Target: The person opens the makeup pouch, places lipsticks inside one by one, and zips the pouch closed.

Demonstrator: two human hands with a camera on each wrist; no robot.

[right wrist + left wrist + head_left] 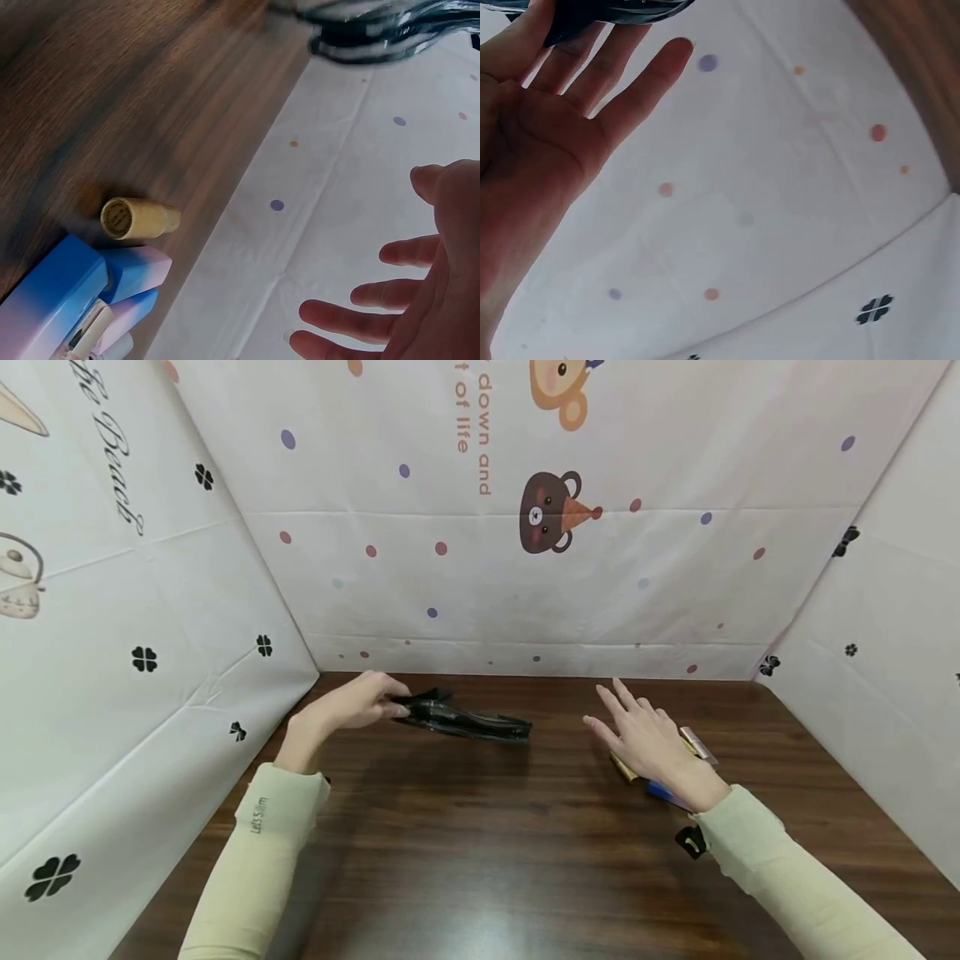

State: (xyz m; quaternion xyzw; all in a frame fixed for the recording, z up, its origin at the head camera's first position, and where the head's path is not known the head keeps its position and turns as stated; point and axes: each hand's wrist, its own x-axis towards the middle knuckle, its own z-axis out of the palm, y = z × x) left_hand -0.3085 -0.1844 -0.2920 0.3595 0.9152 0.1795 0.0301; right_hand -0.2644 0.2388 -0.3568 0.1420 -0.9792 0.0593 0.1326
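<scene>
A glossy black plastic pouch point(465, 720), soft and folded-looking, hangs over the left-centre of the table. My left hand point(356, 700) pinches its left end between thumb and fingers; in the left wrist view only a strip of the pouch point(641, 9) shows at the top. To the right, my right hand point(645, 735) is held out with fingers spread, touching nothing that I can see. Near it lie a gold tube point(139, 217), blue-and-pink boxes point(56, 300) and a pale, clear-looking tube point(699, 745), partly hidden by the hand.
A dark brown wooden table point(450, 827) fills the foreground. White printed sheets form a back wall point(480, 585) and side walls at left point(187, 610) and right point(885, 718), close around the tabletop.
</scene>
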